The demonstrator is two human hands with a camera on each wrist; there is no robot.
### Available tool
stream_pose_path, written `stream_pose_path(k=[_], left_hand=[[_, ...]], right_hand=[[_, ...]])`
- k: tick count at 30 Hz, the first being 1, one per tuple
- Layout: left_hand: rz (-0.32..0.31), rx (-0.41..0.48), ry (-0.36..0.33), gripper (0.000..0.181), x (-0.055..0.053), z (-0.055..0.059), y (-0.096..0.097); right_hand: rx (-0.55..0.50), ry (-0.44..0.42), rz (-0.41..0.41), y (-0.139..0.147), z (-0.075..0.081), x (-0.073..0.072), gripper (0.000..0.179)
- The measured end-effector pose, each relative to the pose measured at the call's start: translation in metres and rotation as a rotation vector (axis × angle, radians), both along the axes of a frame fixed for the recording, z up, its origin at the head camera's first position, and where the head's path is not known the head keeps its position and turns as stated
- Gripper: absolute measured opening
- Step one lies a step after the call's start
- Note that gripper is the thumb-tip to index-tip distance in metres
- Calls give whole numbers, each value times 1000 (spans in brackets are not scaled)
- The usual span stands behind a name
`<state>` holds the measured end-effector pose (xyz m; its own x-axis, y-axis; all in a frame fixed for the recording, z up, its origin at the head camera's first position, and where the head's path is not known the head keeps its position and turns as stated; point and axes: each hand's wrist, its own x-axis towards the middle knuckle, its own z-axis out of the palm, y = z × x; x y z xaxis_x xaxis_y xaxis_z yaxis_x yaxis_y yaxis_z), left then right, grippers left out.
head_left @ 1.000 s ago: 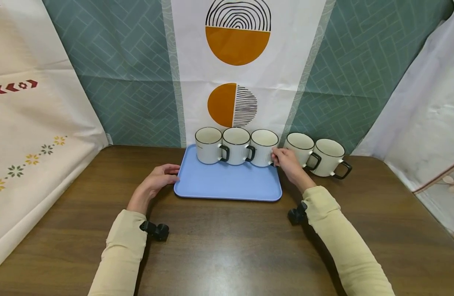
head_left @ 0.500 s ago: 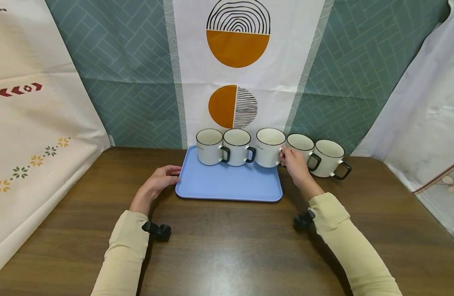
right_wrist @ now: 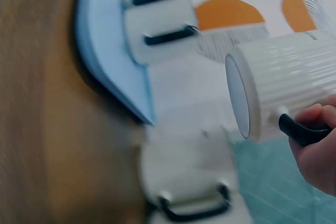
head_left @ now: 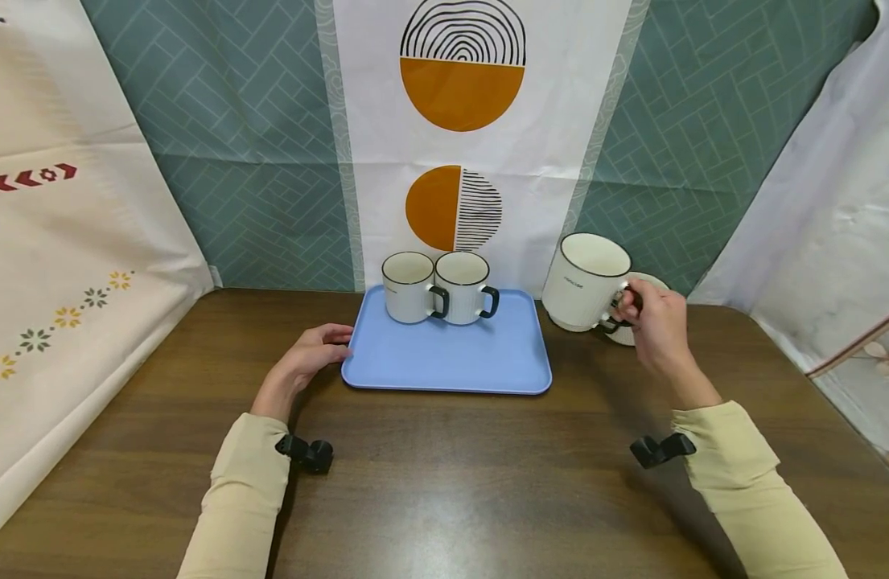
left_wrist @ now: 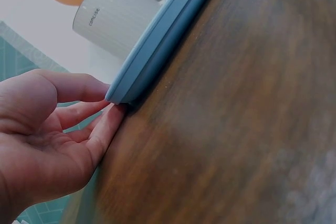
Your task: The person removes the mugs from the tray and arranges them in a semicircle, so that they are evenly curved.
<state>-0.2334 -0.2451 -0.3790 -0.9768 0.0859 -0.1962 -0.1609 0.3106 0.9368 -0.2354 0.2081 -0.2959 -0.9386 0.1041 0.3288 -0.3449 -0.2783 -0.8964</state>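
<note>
One ribbed white mug [head_left: 586, 281] — right hand [head_left: 654, 324] grips its handle; left hand [head_left: 310, 354] relaxed, touching smooth blue tray [head_left: 447, 370].

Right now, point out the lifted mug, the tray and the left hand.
lifted mug [head_left: 580, 288]: head view, on its ribbed white side below the rim.
tray [head_left: 451, 362]: head view, on its bare blue floor in front of the two mugs.
left hand [head_left: 306, 358]: head view, on the back of the hand.
</note>
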Motion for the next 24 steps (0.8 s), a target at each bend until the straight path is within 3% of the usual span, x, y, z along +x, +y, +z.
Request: stream_pose_path(k=[7, 13, 20, 24], left_hand=[[-3, 8, 4, 51, 0, -1, -1], [-4, 10, 11, 51, 0, 0, -3], [-19, 16, 37, 51, 0, -1, -3], [-22, 22, 33, 51, -1, -2, -1]], right_hand=[[-164, 91, -21, 46, 28, 0, 45], [-307, 86, -50, 88, 40, -7, 45], [-389, 40, -162, 126, 28, -15, 41], [-408, 9, -161, 144, 11, -16, 43]])
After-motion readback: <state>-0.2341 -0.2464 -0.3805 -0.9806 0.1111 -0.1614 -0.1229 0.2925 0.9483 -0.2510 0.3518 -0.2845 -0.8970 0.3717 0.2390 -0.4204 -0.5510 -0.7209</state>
